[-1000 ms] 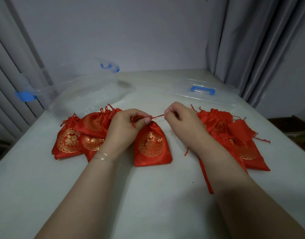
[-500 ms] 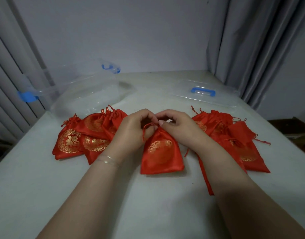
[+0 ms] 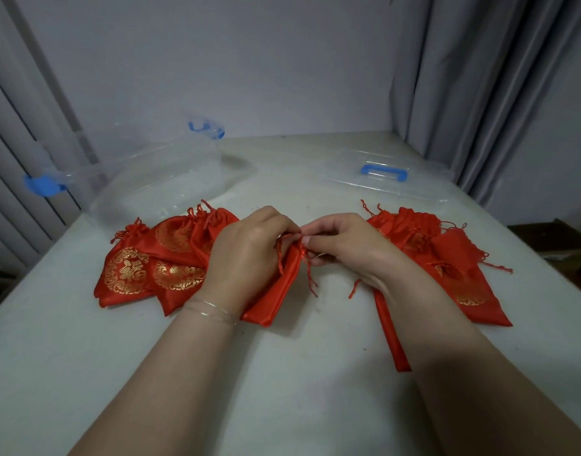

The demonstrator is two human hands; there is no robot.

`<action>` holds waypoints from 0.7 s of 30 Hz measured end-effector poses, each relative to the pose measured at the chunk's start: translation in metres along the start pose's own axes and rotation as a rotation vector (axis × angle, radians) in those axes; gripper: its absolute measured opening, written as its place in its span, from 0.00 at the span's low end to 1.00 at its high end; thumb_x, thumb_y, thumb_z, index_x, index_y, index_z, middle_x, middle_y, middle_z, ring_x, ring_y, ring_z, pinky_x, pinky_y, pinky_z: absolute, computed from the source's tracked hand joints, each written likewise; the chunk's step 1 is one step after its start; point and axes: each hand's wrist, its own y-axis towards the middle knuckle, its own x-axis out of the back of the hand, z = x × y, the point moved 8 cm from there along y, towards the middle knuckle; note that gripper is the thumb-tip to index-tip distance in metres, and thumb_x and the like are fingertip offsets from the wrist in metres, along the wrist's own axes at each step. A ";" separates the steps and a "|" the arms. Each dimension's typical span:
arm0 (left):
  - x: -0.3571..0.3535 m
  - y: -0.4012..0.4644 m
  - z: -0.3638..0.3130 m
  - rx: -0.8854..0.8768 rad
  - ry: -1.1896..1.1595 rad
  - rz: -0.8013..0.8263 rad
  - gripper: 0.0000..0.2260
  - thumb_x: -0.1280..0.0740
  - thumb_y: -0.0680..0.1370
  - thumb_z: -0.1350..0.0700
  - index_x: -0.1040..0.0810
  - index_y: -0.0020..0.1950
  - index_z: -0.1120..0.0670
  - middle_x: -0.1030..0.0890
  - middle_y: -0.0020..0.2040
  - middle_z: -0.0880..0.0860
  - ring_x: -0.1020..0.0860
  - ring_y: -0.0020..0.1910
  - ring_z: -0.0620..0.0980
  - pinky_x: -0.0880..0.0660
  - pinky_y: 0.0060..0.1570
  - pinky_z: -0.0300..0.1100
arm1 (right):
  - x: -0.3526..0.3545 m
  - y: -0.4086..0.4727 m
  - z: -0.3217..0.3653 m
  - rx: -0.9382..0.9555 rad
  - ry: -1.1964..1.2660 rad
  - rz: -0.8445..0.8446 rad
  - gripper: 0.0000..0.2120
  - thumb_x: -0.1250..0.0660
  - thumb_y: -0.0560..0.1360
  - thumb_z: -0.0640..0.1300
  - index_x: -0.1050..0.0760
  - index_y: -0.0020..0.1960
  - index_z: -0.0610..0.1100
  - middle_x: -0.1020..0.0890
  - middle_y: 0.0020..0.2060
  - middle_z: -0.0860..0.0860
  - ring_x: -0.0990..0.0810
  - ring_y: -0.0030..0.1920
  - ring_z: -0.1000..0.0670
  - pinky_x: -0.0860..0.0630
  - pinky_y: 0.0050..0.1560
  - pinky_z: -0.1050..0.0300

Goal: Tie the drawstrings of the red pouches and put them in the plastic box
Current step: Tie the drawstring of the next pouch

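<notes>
We find no brand name, label or legible writing on any item; the only markings are round gold ornamental medallions printed on the pouches, and we cannot read them as text.

The pouch in hand (image 3: 276, 291) is red satin-like fabric, lying near the middle of the worktop (image 3: 85, 373), its neck gathered and pointing to the far side. Its printed face is mostly hidden. The left hand (image 3: 246, 258) lies over the pouch and pinches its gathered neck. The right hand (image 3: 345, 248) pinches the red drawstring (image 3: 310, 274) just beside the neck, fingertips of both hands nearly touching. Loose cord ends hang down onto the worktop between the hands. A thin bracelet (image 3: 210, 309) circles the left wrist.

To the left, a pile of red pouches (image 3: 144, 271) lies overlapped, necks drawn in, gold medallions face up. To the right, a second pile of pouches (image 3: 447, 258) lies partly under the right forearm, with loose cords trailing; we cannot tell whether these are tied.

The clear plastic box (image 3: 151, 179) stands at far left with blue latches, no pouches visible inside. Its clear lid (image 3: 391, 182), with a blue handle, lies flat at far right. Grey curtains (image 3: 480, 93) hang behind.
</notes>
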 end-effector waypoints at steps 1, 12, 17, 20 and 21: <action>0.000 0.000 0.000 0.000 0.008 0.001 0.03 0.32 0.74 0.56 0.18 0.44 0.51 0.20 0.40 0.49 0.20 0.38 0.53 0.26 0.32 0.48 | 0.000 -0.001 0.001 0.001 -0.020 0.002 0.06 0.35 0.74 0.30 0.21 0.49 0.36 0.22 0.31 0.46 0.23 0.26 0.58 0.22 0.34 0.67; -0.005 0.002 0.000 0.051 0.082 0.096 0.13 0.43 0.77 0.46 0.23 0.42 0.51 0.24 0.37 0.48 0.24 0.39 0.52 0.30 0.30 0.44 | 0.025 0.001 0.016 0.218 -0.554 -0.380 0.06 0.36 0.72 0.43 0.29 0.37 0.49 0.24 0.33 0.56 0.26 0.34 0.58 0.32 0.33 0.70; -0.014 0.002 -0.008 0.009 -0.047 0.182 0.14 0.47 0.76 0.45 0.27 0.40 0.52 0.29 0.36 0.45 0.28 0.39 0.50 0.29 0.35 0.48 | 0.024 0.004 0.011 0.199 -0.580 -0.373 0.03 0.36 0.72 0.44 0.27 0.40 0.48 0.24 0.32 0.55 0.26 0.35 0.54 0.29 0.38 0.58; -0.015 0.000 -0.008 0.032 -0.091 0.201 0.13 0.44 0.77 0.45 0.26 0.42 0.51 0.28 0.38 0.45 0.28 0.41 0.48 0.28 0.39 0.49 | 0.026 0.007 -0.002 0.065 -0.214 -0.301 0.04 0.36 0.71 0.40 0.26 0.37 0.44 0.24 0.33 0.50 0.27 0.36 0.51 0.30 0.40 0.55; -0.015 0.000 -0.010 0.028 -0.090 0.201 0.12 0.43 0.78 0.45 0.25 0.43 0.51 0.27 0.39 0.45 0.28 0.42 0.48 0.28 0.40 0.48 | 0.023 0.008 -0.011 -0.021 -0.002 -0.247 0.04 0.36 0.70 0.39 0.27 0.36 0.43 0.26 0.32 0.48 0.27 0.35 0.49 0.30 0.41 0.53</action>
